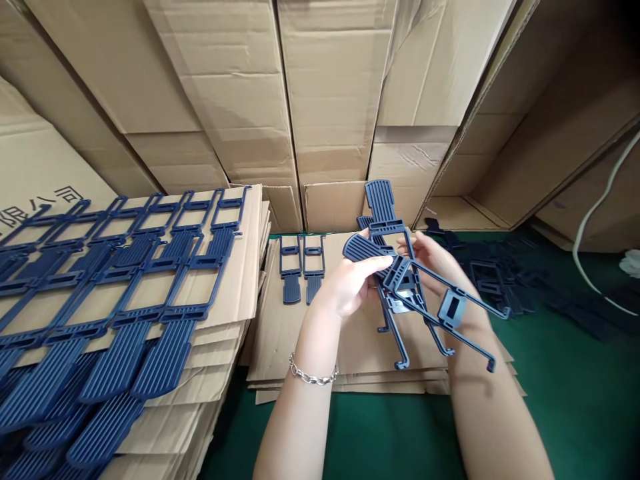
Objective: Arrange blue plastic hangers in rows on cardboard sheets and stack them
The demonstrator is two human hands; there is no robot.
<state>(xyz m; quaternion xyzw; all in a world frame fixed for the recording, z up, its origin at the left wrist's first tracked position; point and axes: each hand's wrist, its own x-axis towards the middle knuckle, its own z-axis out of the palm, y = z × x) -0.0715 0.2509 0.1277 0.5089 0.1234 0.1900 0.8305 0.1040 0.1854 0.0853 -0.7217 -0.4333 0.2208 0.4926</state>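
My left hand (357, 280) is closed round several dark blue plastic frames (383, 200), its thumb lying across a ribbed flat end. These pieces have slotted crossbars and long thin legs with hooked tips, and they cross at different angles. My right hand (427, 257) is at their right side, fingers curled against the bars; its fingertips are partly hidden behind them. Below lies a cardboard stack (345, 340), where two similar blue frames (291, 267) rest side by side at the left.
On the left, a taller cardboard pile (245, 267) bears rows of blue frames (165, 347) with ribbed ends overhanging. Loose dark parts (490, 280) are heaped on the green surface (565, 400) at right. Tall cardboard boxes (335, 87) stand behind. A white cable (585, 233) hangs at far right.
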